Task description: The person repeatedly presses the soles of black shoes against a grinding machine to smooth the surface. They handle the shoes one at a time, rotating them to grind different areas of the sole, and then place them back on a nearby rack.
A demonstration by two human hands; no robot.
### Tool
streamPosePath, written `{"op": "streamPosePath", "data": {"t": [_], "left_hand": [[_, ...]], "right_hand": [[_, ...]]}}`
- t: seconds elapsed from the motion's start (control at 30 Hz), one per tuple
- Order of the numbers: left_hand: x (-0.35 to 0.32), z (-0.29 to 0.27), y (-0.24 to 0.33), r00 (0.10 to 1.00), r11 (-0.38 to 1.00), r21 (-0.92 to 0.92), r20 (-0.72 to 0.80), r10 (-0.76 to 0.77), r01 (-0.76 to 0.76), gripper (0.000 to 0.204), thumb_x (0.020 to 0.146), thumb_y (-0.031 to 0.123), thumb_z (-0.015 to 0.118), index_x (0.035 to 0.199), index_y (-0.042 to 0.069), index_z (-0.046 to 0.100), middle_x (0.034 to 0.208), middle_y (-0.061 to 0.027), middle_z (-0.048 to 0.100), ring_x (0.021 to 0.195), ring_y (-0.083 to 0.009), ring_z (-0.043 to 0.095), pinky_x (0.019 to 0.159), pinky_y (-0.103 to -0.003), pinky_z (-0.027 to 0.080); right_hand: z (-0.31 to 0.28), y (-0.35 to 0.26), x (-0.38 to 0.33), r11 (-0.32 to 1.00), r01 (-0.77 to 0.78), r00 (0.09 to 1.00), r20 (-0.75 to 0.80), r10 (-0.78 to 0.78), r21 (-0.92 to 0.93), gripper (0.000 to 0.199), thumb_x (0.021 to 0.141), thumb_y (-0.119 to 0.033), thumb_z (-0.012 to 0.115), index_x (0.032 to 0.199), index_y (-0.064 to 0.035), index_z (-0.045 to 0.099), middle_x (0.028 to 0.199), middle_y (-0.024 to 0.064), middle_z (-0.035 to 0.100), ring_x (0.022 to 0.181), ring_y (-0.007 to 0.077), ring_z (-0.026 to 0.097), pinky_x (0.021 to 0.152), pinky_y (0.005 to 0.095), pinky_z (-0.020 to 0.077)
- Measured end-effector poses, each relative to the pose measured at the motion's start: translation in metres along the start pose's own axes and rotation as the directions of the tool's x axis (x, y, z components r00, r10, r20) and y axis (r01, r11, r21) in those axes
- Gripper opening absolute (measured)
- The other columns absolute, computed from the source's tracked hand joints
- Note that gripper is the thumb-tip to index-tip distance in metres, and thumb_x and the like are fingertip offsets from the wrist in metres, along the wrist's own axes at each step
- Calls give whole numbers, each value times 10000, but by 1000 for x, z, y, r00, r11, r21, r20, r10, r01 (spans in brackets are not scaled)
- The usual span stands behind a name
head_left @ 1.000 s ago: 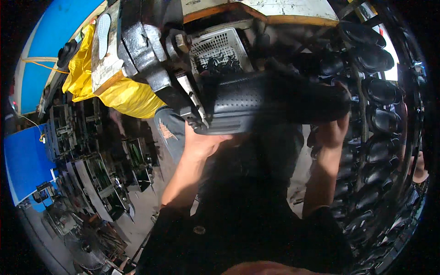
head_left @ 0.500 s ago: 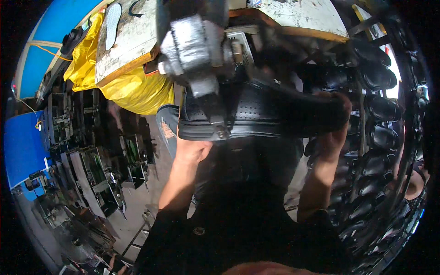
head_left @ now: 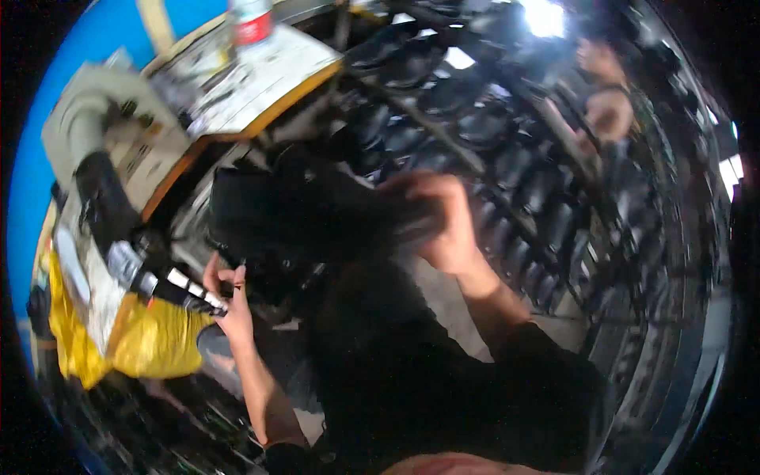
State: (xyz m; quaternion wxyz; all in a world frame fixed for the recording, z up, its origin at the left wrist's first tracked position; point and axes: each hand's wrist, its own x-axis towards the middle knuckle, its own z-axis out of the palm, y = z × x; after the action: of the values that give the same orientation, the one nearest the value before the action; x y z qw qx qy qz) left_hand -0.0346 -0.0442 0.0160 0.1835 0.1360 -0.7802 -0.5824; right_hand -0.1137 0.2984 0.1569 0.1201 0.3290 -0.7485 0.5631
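My right hand (head_left: 450, 226): gripping the shoe (head_left: 289, 214).
My left hand (head_left: 239, 318): apart from it, fingers parted, beside the machine arm (head_left: 127, 265).

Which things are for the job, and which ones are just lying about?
Job, probably:
- black shoe, in the right hand
- machine arm, by the left hand

Lying about, it seems:
- yellow plastic
- pale insole
- red-banded container

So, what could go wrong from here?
The black shoe seems held by the right hand alone, so it might slip. The left hand appears right by the machine arm's tip and could get scraped. Swung right, the shoe might bump the racked shoes.
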Motion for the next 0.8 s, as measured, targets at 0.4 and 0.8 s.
{"op": "streamPosePath", "data": {"t": [0.4,0.8], "left_hand": [[-30,52,-17,798,990,84,602,37,-110,557,888,87,652,1394,-38,455,1353,-232,543,1238,-344,541,1044,-402,420],[-54,45,-10,767,997,11,638,-71,83,523,918,16,603,1410,-40,431,1344,-199,564,1183,-239,588,1012,-336,449]], "right_hand": [[-160,-116,-50,126,-357,821,-376,-430,-925,583,649,77,717,1190,-62,547,1272,154,551,1158,356,526,995,418,439],[-217,-136,-123,-348,-599,791,-601,-116,-721,649,668,-26,762,1274,-75,534,1255,127,562,1149,353,521,965,462,436]]}}
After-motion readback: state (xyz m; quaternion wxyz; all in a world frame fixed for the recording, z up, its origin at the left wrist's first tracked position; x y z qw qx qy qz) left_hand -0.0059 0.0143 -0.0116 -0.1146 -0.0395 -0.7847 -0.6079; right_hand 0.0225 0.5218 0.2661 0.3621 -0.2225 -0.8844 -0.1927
